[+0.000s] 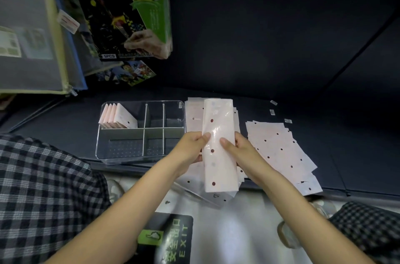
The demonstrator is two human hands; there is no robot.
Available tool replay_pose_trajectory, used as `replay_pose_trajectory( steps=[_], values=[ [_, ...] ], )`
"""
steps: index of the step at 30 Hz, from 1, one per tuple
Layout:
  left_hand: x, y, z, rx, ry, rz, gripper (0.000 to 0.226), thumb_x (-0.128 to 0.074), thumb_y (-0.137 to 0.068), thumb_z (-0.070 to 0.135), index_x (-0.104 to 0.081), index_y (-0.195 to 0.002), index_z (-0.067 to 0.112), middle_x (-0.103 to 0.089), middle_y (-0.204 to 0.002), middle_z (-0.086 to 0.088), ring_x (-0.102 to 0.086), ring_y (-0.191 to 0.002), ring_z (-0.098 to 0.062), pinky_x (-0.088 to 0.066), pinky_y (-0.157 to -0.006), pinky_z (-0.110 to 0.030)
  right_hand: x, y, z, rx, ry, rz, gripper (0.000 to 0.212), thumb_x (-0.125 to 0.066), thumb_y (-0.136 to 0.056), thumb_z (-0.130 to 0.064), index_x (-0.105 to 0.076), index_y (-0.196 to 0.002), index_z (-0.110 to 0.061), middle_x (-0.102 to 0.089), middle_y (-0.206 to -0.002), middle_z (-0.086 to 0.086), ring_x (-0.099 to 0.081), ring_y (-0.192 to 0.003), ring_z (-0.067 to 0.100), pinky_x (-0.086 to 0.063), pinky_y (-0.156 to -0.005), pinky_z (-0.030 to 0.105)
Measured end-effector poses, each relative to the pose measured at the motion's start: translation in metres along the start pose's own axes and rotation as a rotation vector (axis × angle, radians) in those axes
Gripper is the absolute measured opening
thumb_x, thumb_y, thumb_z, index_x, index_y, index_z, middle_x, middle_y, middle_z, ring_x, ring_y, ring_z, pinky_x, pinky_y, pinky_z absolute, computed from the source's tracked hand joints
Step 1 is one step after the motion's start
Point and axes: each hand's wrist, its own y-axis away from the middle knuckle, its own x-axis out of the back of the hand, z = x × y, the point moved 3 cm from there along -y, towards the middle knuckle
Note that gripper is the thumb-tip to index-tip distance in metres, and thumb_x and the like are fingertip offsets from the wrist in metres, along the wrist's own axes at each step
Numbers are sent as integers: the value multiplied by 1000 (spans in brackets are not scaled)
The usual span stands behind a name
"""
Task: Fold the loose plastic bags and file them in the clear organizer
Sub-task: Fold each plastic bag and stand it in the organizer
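Both hands, left (194,144) and right (240,149), pinch the strip (218,147), a bag folded lengthwise, thumbs on top, above the loose bags (279,151). I'd fold it end to end, crease firmly, then file it in the organizer (140,156) left of my grip, beside the folded bags (118,117).

We held a folded bag (218,147) right of the organizer (140,129), folded bags (118,117) in its rear-left compartment, loose bags (279,151) farther right.
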Motion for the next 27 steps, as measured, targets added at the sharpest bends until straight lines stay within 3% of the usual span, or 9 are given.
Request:
replay_pose_trajectory(
  steps=[3,8,10,14,17,21,25,27],
  values=[
    [6,3,3,41,66,-63,28,-43,-101,25,-67,-100,10,-73,-95,-3,-68,-88,-16,-57,-77,-28,6,4,-4,-16,-108,-8,18,-59,-92,-19,-63,-108,-13,-73,-100,5,-70,-89,20,-57,-73,29],
    [17,3,5,-24,29,5,11,-61,-90,8,-69,-94,0,-74,-90,-8,-71,-79,-16,-56,-66,-23,12,6,-10,46,-116,42,8,-66,-87,-14,-67,-95,-14,-75,-85,-1,-72,-80,16,-54,-64,23],
    [21,5,8,-89,24,31,6,-65,-86,3,-71,-86,5,-75,-81,-5,-71,-72,-13,-54,-59,-18,13,5,-9,43,-113,46,11,-67,-86,-14,-67,-97,-10,-75,-87,2,-72,-81,18,-55,-67,26],
    [27,8,17,-210,38,63,27,-67,-81,-5,-73,-69,19,-73,-71,-2,-69,-64,-8,-52,-55,-20,13,5,-9,31,-250,5,14,-64,-86,-7,-67,-100,-6,-74,-88,9,-71,-81,21,-56,-68,26],
    [32,9,22,-236,35,32,24,-68,-81,-3,-74,-74,18,-73,-75,-1,-70,-68,-10,-44,-67,-26,11,5,-13,62,-372,-27,20,-60,-84,2,-71,-95,-11,-74,-81,6,-70,-73,17,-54,-61,23],
    [35,12,27,-263,95,-40,32,-55,-87,-10,-76,-79,13,-73,-82,-3,-69,-77,-11,-55,-68,-23,9,5,-18,134,-351,17,38,-53,-86,9,-75,-72,-19,-69,-68,-1,-61,-57,10,-47,-51,16],
    [31,12,23,-111,249,-112,22,-52,-95,21,-70,-107,16,-71,-94,-6,-69,-84,-18,-57,-73,-29,7,6,-25,250,-298,47,44,-50,-86,12,-73,-66,-20,-68,-70,-4,-62,-62,10,-49,-54,18],
    [26,11,18,-28,200,-113,39,-56,-87,43,-70,-106,12,-72,-101,-10,-69,-90,-22,-57,-78,-33,6,6,-27,296,-221,62,45,-50,-86,12,-71,-65,-22,-67,-71,-6,-63,-65,8,-49,-55,19]
  ],
)
